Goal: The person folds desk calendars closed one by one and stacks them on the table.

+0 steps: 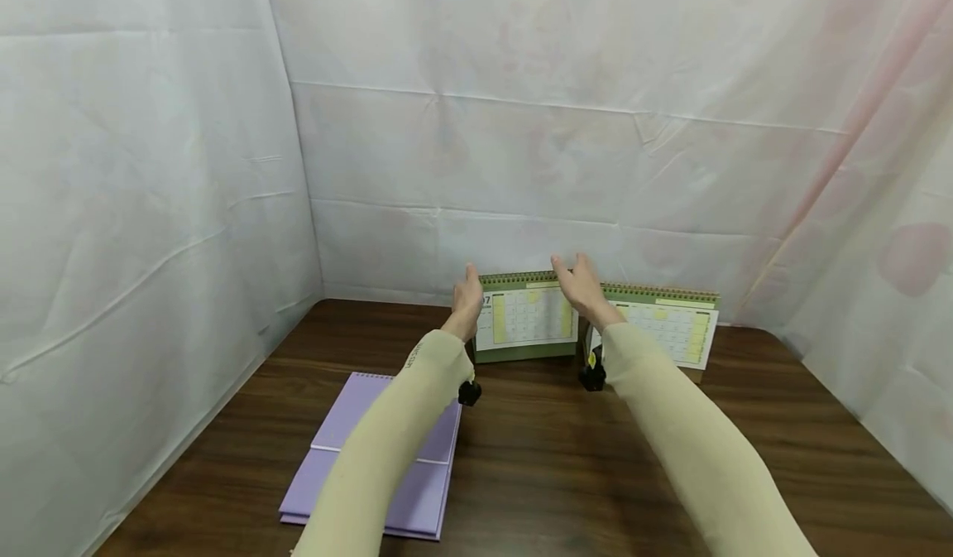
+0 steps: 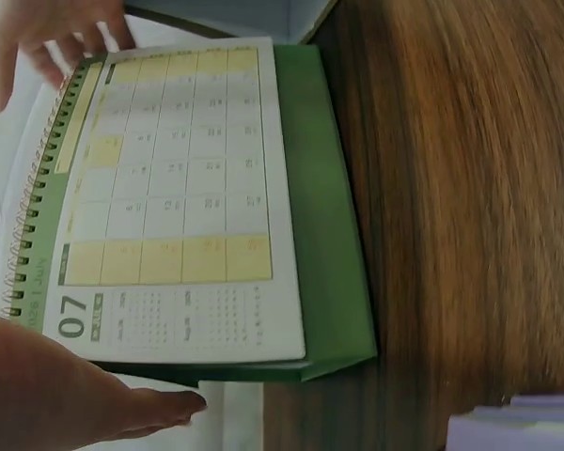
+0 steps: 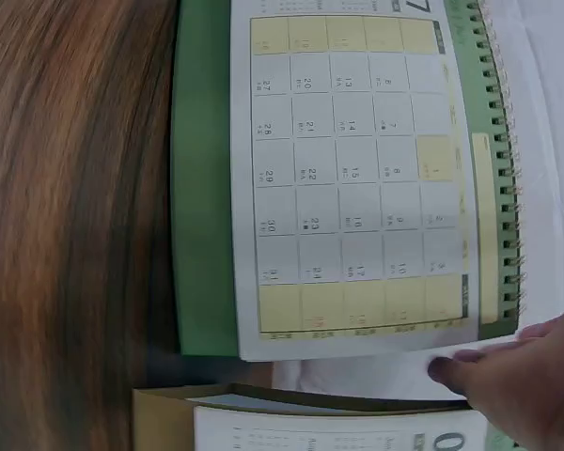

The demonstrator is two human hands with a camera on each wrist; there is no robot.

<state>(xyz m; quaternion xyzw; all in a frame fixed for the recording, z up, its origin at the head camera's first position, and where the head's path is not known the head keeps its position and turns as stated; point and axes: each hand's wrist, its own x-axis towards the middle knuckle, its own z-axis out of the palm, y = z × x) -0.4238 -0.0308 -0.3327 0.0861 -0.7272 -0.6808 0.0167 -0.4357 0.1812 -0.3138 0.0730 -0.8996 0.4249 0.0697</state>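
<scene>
A green desk calendar (image 1: 525, 321) with a spiral top stands upright at the back of the table, its page showing "07" and a month grid. At its left end is my left hand (image 1: 467, 302), fingers extended along the side. My right hand (image 1: 586, 290) is at its upper right corner, with thumb and fingers spread apart; in the right wrist view the fingertips (image 3: 446, 371) are close to that corner. Whether either hand touches the calendar is hard to tell. A second desk calendar (image 1: 670, 329), with a brown base, stands just to the right, partly behind my right hand.
A purple spiral-bound item (image 1: 417, 491) with a pale line across its middle lies flat at the front left, partly under my left forearm. White cloth walls (image 1: 476, 160) enclose the dark wooden table (image 1: 536, 458) at the back and sides.
</scene>
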